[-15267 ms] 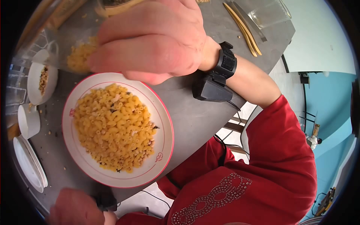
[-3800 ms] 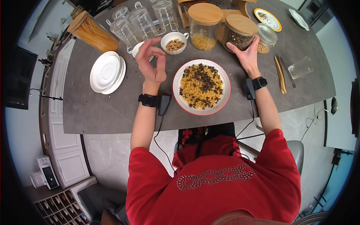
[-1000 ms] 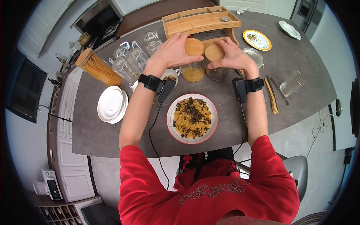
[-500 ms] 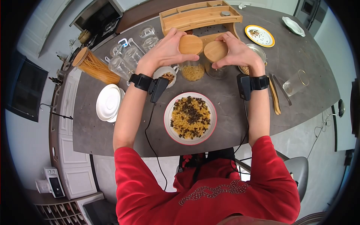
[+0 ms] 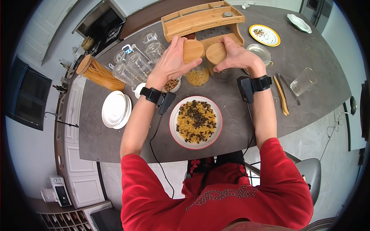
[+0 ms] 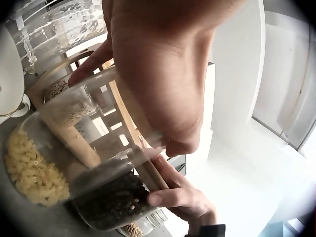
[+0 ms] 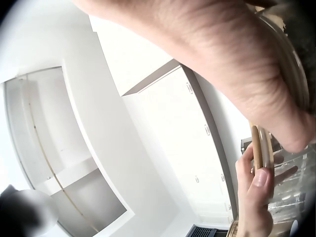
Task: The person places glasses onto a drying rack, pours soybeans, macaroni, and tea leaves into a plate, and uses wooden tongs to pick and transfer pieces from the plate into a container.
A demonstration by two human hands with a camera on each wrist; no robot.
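Spotting the plate, bearing pasta, at the table's near side; behind it, the pasta jar, with a second jar just right; behind both, the rack. Left, catching saucers; right, tongs, then a glass.

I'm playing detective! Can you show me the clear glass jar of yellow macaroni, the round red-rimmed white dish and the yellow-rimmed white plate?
Macaroni jar [image 6: 61, 140]: left wrist view, glass wall.
Red-rimmed dish [image 5: 219, 123]: head view, right border.
Yellow-rimmed plate [image 5: 271, 37]: head view, bare right part.
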